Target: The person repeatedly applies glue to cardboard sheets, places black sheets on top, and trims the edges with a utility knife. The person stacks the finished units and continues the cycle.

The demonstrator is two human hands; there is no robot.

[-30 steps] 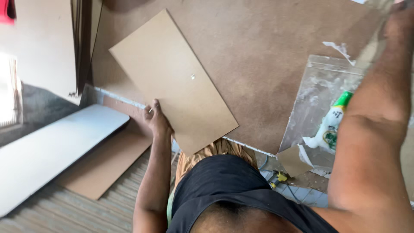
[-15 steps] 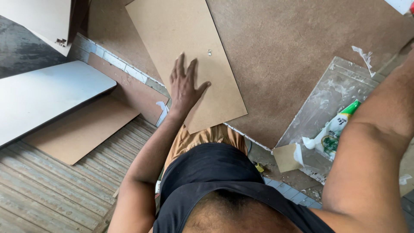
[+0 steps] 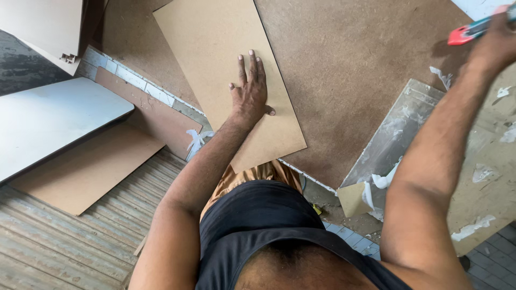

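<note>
My left hand (image 3: 249,91) lies flat, fingers spread, on a light tan rectangular board (image 3: 215,48) that rests at an angle on a larger dark brown fibreboard sheet (image 3: 355,59). My right hand (image 3: 497,40) is raised at the top right, closed around a utility knife (image 3: 470,31) with a red and teal handle. The knife is above the brown sheet, well to the right of the tan board. The blade end is not visible.
A clear plastic sheet (image 3: 398,134) smeared with white scraps lies to the right, with a small tan offcut (image 3: 353,198) at its near corner. A white panel (image 3: 48,121) and a brown board (image 3: 86,172) lie on the ribbed floor at left.
My left hand slid from the tan board's near edge up onto its middle. My right arm swung up, bringing the knife into view. The glue bottle seen earlier is out of sight.
</note>
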